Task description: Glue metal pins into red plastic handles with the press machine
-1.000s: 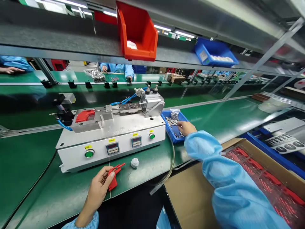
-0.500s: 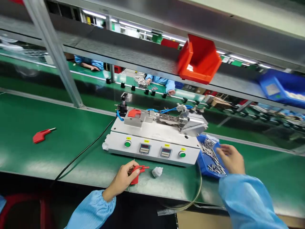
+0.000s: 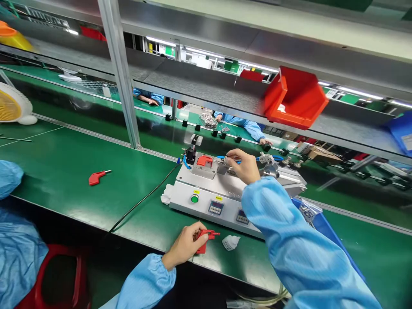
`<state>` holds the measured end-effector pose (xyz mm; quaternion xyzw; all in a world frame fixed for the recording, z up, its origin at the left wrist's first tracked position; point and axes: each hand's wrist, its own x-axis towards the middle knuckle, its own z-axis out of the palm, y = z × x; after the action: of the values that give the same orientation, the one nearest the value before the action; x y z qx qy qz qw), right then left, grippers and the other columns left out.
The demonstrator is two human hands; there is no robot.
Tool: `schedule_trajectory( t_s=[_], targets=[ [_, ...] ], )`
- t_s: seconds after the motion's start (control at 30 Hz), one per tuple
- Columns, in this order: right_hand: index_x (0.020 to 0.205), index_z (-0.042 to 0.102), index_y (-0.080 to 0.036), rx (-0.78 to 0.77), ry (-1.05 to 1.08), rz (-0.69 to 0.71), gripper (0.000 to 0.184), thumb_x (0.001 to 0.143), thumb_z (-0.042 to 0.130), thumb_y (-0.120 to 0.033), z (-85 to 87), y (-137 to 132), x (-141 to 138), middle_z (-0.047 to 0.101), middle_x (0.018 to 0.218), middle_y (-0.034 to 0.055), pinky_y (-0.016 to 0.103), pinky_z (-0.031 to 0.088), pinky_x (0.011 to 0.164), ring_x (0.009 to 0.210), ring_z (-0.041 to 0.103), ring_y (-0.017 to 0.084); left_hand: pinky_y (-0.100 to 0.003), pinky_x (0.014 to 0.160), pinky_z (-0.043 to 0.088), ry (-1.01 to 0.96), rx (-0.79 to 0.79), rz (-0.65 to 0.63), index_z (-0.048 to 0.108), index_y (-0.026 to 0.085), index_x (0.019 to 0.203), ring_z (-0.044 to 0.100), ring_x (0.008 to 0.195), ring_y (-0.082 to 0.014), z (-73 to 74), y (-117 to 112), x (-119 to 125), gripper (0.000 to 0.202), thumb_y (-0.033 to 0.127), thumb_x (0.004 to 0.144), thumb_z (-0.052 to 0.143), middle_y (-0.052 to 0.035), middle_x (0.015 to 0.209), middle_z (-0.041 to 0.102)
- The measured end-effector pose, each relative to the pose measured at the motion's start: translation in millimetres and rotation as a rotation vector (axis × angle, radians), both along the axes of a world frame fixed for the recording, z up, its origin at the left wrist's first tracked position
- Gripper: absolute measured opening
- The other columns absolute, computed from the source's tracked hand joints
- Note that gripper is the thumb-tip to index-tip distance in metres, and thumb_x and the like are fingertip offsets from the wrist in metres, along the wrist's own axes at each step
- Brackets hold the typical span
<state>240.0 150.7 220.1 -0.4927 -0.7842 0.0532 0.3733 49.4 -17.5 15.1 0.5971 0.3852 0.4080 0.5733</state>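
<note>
**Two hands at the small bench machine**

The left hand (image 3: 186,246) rests on the green table (image 3: 58,171) in front of the machine (image 3: 222,193), its fingers closed around a red plastic part (image 3: 204,237) whose thin tip points right. Just right of that part lies a small white cap (image 3: 230,242), apart from it.

The right hand (image 3: 245,165) reaches over the top of the machine, fingers pinched narrowly on a small metal pin (image 3: 226,161) held beside the fixture, near a second red part (image 3: 204,160) that sits in the fixture. The sleeve crosses over the machine's front panel, beside the green button (image 3: 194,198).

At the right, partly behind the sleeve, a blue tray (image 3: 322,223) holds a clear bag of metal pieces. Farther left on the table lies another red part (image 3: 97,177), well apart from both hands. A red bin (image 3: 296,101) sits on the shelf above. Another person's blue sleeve (image 3: 13,240) shows at the left edge.
</note>
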Motion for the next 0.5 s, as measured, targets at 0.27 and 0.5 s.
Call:
schedule_trajectory(
  t_s=[0.27,0.5],
  targets=[
    [0.105,0.082,-0.023,-0.071,-0.259,-0.020,0.026,0.093,0.059,-0.022,-18.9,20,-8,0.080,0.109,0.0092,0.043,0.059,0.097,0.108,0.073,0.028,-0.026,0.059,0.033,-0.025,-0.043,0.001,0.064,0.018,0.088,0.047,0.061,-0.0136,7.3,3,-2,0.020,0.038,0.090,0.061,0.0034,0.067,0.056],
    [0.109,0.083,-0.023,-0.085,-0.344,0.016,0.030,0.093,0.058,-0.024,-19.6,10,-1,0.077,0.122,0.0115,0.052,0.054,0.109,0.122,0.067,0.032,-0.026,0.059,0.032,-0.026,-0.057,-0.038,0.065,0.019,0.088,0.045,0.060,-0.0133,8.5,2,-5,0.021,0.039,0.091,0.061,0.0043,0.065,0.054]
  ],
)
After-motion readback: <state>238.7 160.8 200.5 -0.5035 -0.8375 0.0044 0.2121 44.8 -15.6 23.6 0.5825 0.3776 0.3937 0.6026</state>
